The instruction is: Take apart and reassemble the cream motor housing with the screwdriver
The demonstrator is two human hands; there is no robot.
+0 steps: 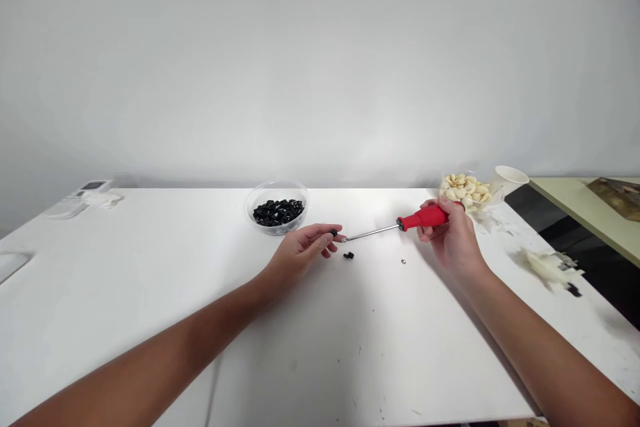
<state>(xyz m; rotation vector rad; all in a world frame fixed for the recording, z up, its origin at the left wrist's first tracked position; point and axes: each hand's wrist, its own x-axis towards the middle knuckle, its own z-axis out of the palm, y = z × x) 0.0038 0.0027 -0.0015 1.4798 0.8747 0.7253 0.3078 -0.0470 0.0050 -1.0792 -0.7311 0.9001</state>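
A person at a white desk works with both bare hands, the left hand pinching a small black piece between thumb and fingertips while the right hand is clamped around a red-handled screwdriver, its thin steel shaft pointing across at the left hand, the tip ending at the black piece or just beside it, too small to tell which. On the desk below the shaft lie two loose black bits, with a tiny metal bit near the right hand. Beyond the left hand stands a clear plastic bowl heaped with black pieces. Behind the right hand, a clear container of pale curved pieces sits at the desk's far edge, touching a white paper cup lying on its side. A white, fluffy clump flecked with black rests toward the right edge, a white device sits at the far left corner, and a pale green tabletop stands beyond the desk on the right
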